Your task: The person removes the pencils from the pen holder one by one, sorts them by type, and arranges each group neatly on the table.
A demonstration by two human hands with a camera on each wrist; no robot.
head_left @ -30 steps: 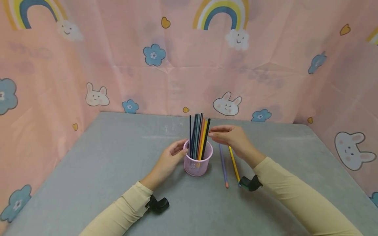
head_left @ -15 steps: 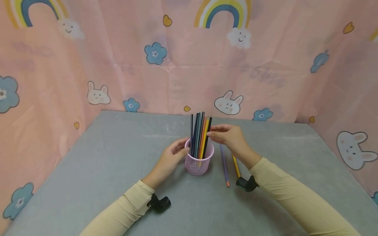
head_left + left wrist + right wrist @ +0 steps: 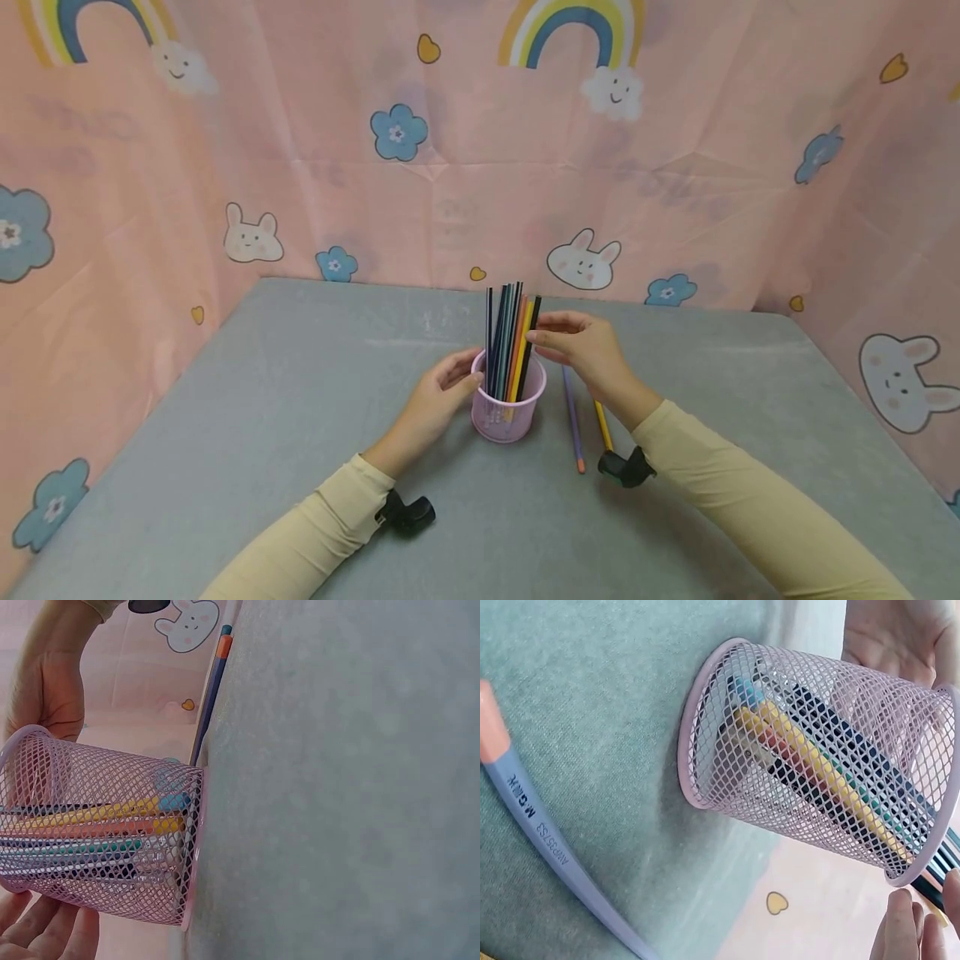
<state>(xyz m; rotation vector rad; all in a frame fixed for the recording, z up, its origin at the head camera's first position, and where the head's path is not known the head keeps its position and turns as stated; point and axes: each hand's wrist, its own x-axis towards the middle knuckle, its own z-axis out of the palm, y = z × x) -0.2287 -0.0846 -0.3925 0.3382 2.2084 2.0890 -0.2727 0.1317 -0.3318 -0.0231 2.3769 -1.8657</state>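
A pink mesh pen holder (image 3: 504, 421) stands upright on the grey table, with several pens and pencils leaning in it. My left hand (image 3: 431, 408) grips its left side near the rim, thumb at the front and fingers behind. At the right of the bundle, my right hand (image 3: 592, 350) pinches the upper part of a black pencil (image 3: 534, 321), thumb in front of it. Beside that leans a yellow pencil (image 3: 810, 754) with a blue end, seen through the mesh in the right wrist view. Clear-ended dark pens (image 3: 97, 862) fill the rest of the bundle.
Right of the holder, a purple pencil (image 3: 573, 421) with an orange end lies on the table (image 3: 300, 400). Another yellow pencil (image 3: 603, 425) lies beside it, partly covered by the right wrist's camera (image 3: 626, 468). A pink printed curtain (image 3: 450, 208) hangs behind the table.
My right hand has moved slightly left, from beside the bundle to the black pencil, its thumb now over it. The left hand keeps its hold on the pen holder.
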